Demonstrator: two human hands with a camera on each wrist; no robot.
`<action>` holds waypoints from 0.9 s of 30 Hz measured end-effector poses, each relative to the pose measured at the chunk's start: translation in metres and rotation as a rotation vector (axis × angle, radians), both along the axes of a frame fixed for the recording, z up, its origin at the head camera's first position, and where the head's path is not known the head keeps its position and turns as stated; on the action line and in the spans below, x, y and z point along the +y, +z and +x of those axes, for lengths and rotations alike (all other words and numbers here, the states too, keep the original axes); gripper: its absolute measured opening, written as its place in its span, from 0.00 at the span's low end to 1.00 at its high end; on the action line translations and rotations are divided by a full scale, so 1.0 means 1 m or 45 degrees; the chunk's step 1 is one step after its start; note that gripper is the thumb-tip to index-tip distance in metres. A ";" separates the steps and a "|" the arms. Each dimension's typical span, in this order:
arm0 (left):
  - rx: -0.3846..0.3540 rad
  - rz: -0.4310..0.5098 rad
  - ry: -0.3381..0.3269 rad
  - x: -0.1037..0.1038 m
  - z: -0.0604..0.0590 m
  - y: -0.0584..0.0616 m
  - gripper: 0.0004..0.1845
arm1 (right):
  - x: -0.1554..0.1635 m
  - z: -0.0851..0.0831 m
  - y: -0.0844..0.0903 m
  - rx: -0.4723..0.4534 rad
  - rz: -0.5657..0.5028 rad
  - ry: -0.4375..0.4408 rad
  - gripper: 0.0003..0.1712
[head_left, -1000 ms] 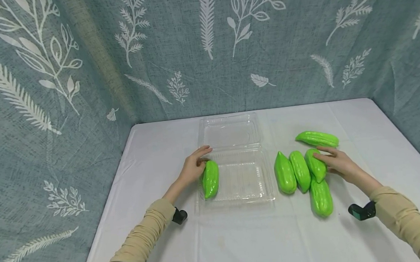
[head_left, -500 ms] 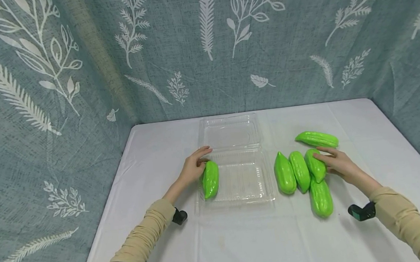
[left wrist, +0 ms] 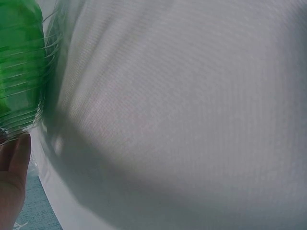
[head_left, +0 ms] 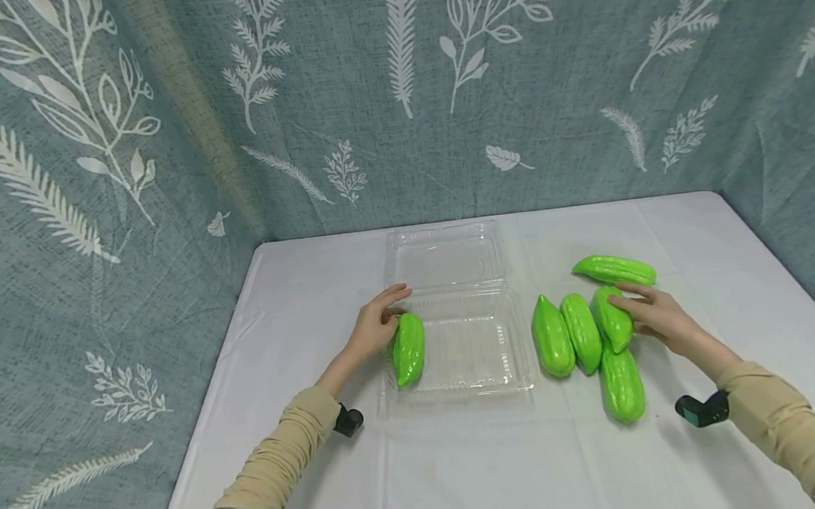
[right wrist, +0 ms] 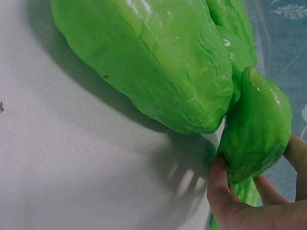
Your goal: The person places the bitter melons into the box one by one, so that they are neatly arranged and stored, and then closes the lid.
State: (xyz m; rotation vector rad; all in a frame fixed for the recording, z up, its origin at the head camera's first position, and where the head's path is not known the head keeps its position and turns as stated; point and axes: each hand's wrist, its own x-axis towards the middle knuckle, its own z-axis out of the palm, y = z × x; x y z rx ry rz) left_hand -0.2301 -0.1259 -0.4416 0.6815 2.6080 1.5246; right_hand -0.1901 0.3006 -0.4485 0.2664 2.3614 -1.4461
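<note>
My right hand [head_left: 664,317] holds a bright green, ridged bitter melon [head_left: 611,317], thumb and fingertips on its sides. In the right wrist view this bitter melon [right wrist: 261,127] stands between the fingertips, tip upward, close to a larger one [right wrist: 153,67]. My left hand [head_left: 372,326] is at the left side of a clear plastic clamshell container [head_left: 471,362], index finger extended over its back left part. One bitter melon [head_left: 408,350] lies along the container's left inner side. The left wrist view shows the fingers [left wrist: 17,158] at the ribbed clear wall, with green behind it.
Two bitter melons [head_left: 553,337] [head_left: 583,334] lie side by side right of the container. Another [head_left: 623,385] lies in front of the held one, and one [head_left: 614,269] sideways behind it. The container's lid [head_left: 444,257] lies folded back. Patterned curtains [head_left: 365,96] border the white table [head_left: 485,474].
The bitter melon in my right hand has shifted very slightly toward the back. My left hand and the container stay still.
</note>
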 end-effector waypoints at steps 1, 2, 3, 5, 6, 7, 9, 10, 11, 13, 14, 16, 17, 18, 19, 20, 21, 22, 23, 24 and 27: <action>-0.002 0.001 -0.001 0.000 0.000 0.000 0.25 | 0.000 0.000 0.000 0.002 0.002 -0.001 0.48; -0.001 0.001 -0.002 0.000 0.000 0.000 0.25 | 0.000 0.000 0.000 0.003 0.003 -0.001 0.48; -0.002 0.002 -0.003 0.000 0.000 0.000 0.25 | 0.000 0.000 0.000 0.004 0.002 0.000 0.48; -0.001 0.001 -0.002 0.000 0.000 0.000 0.25 | 0.001 0.000 0.000 0.005 0.002 -0.003 0.48; -0.002 0.002 -0.001 0.000 0.000 -0.001 0.25 | 0.001 0.000 0.000 0.005 -0.001 -0.004 0.48; 0.000 0.001 -0.001 0.000 0.000 -0.001 0.25 | 0.001 0.000 0.000 0.005 -0.003 -0.005 0.48; 0.003 0.002 0.001 0.000 -0.001 -0.001 0.25 | 0.001 0.000 0.000 0.005 -0.007 -0.004 0.48; 0.006 0.003 -0.001 0.000 -0.001 -0.001 0.25 | 0.001 0.000 0.000 0.007 -0.008 -0.004 0.49; 0.010 0.003 -0.002 0.000 -0.001 -0.001 0.25 | 0.001 0.000 0.000 0.009 -0.008 -0.003 0.49; 0.018 0.005 -0.005 0.000 -0.001 -0.002 0.25 | 0.001 0.000 0.000 0.012 -0.006 0.000 0.48; 0.020 0.007 -0.007 0.000 -0.001 -0.002 0.25 | 0.001 0.000 0.000 0.015 -0.005 0.001 0.48; 0.022 0.012 -0.012 0.000 -0.001 -0.002 0.25 | 0.001 0.000 0.001 0.023 0.000 0.003 0.48; 0.022 0.014 -0.012 0.000 -0.001 -0.002 0.25 | 0.001 0.000 0.002 0.027 0.002 0.002 0.47; 0.020 0.017 -0.012 0.000 -0.001 -0.002 0.25 | 0.001 0.000 0.003 0.032 0.001 0.001 0.47; 0.018 0.019 -0.013 0.000 0.000 -0.002 0.25 | 0.001 -0.001 0.003 0.036 -0.002 -0.001 0.47; 0.016 0.020 -0.013 0.000 0.000 -0.002 0.25 | 0.001 -0.001 0.004 0.040 -0.007 -0.003 0.47; 0.017 0.017 -0.012 0.000 0.000 -0.002 0.25 | 0.001 -0.001 0.005 0.044 -0.014 -0.004 0.47; 0.014 0.018 -0.011 0.000 0.000 -0.002 0.25 | 0.001 -0.002 0.006 0.046 -0.021 -0.006 0.47; 0.010 0.020 -0.011 0.000 0.000 -0.001 0.25 | 0.001 -0.002 0.007 0.049 -0.029 -0.009 0.47; 0.007 0.021 -0.010 0.000 0.001 -0.001 0.25 | 0.001 -0.003 0.008 0.052 -0.036 -0.010 0.47; -0.002 0.019 -0.010 0.000 0.001 0.000 0.25 | 0.001 -0.004 0.011 0.069 -0.046 -0.013 0.47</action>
